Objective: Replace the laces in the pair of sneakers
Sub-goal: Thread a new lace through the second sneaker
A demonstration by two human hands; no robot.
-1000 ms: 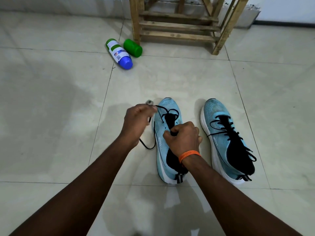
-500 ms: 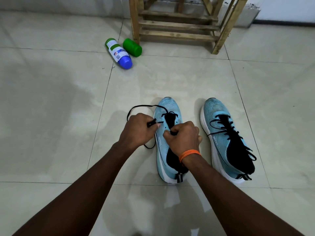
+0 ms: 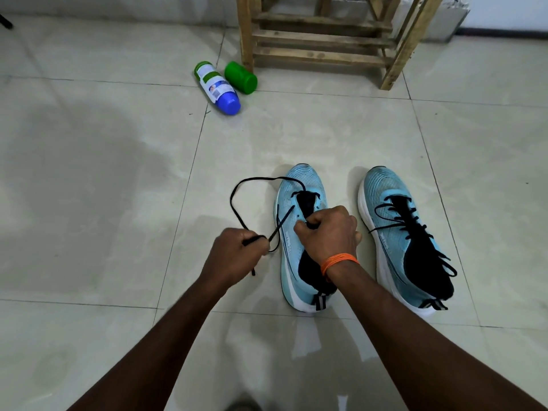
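Note:
Two light blue sneakers stand side by side on the tiled floor. The left sneaker (image 3: 299, 232) has a black lace (image 3: 237, 209) threaded only near its toe, and the lace loops out over the floor to the left. My left hand (image 3: 237, 256) pinches that lace beside the shoe, with a short end hanging below the fingers. My right hand (image 3: 329, 232), with an orange band on the wrist, grips the black tongue and upper of the left sneaker. The right sneaker (image 3: 400, 232) is fully laced in black and nobody touches it.
A white bottle with a blue cap (image 3: 218, 87) and a green container (image 3: 240, 77) lie on the floor at the back. A wooden stool frame (image 3: 323, 40) stands behind them against the wall. A wet patch darkens the tiles at the left.
My left hand has come down and back toward me, from near the shoe's toe, drawing the lace out into a wide loop on the floor. My right hand has stayed on the shoe.

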